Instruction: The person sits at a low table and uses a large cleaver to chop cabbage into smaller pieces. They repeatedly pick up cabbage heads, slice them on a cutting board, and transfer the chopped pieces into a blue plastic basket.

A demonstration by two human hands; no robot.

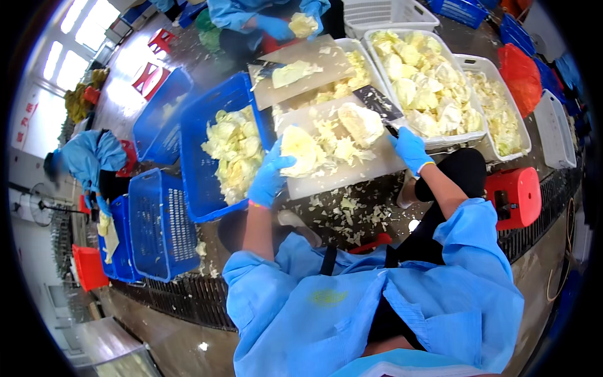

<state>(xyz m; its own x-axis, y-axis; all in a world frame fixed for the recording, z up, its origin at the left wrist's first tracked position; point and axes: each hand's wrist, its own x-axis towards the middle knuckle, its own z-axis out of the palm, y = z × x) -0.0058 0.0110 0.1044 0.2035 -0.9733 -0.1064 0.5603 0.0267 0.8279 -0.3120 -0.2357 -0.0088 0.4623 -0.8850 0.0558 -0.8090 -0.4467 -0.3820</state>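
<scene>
My left hand (271, 176), in a blue glove, grips a pale cabbage piece (297, 151) at the left side of a white cutting board (306, 188). In my blue-gloved right hand (411, 150) is the handle of a wide-bladed knife (378, 102), its dark blade pointing up and left beyond the board. Shredded cabbage leaves (337, 141) lie on the board between my hands. Another cabbage piece (362, 124) rests near the blade. Left of the board, a blue crate (186, 188) holds loose leaves (235, 151).
White crates of cabbage (424, 85) (497, 113) stand at the right. Across from me, a gloved co-worker (275, 28) holds cabbage over another board (330, 52). A red stool (518, 198) is at my right. Scraps litter the floor, and another worker (92, 151) bends at far left.
</scene>
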